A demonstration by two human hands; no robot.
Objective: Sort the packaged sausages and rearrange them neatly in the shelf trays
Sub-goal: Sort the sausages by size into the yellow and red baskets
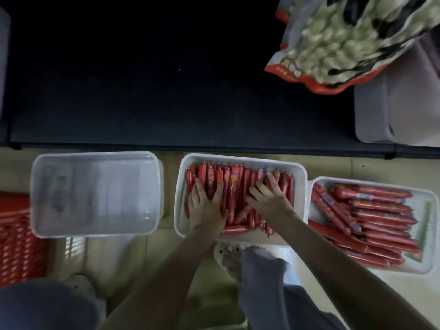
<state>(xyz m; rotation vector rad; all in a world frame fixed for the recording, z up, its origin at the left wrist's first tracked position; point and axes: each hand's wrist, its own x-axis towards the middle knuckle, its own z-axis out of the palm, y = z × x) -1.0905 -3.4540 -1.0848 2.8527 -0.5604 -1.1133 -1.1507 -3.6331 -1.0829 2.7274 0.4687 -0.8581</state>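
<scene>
A white tray (300,177) on the floor in the middle holds several short red packaged sausages (234,184), most standing in a row along its far side, some lying crosswise near me. My left hand (207,206) lies flat on the sausages at the tray's left, fingers spread. My right hand (269,196) presses flat on those at the right, fingers straight. Neither hand grips anything. A second white tray (428,234) to the right holds several longer red sausages (371,222) stacked lengthwise. An empty clear tray (95,229) sits to the left.
A dark shelf (166,91) runs across the top, its front edge just beyond the trays. A bag of pale round food (345,44) lies at its right end above a grey bin (400,110). A red basket (16,239) stands far left. My knees and shoe (231,258) are below.
</scene>
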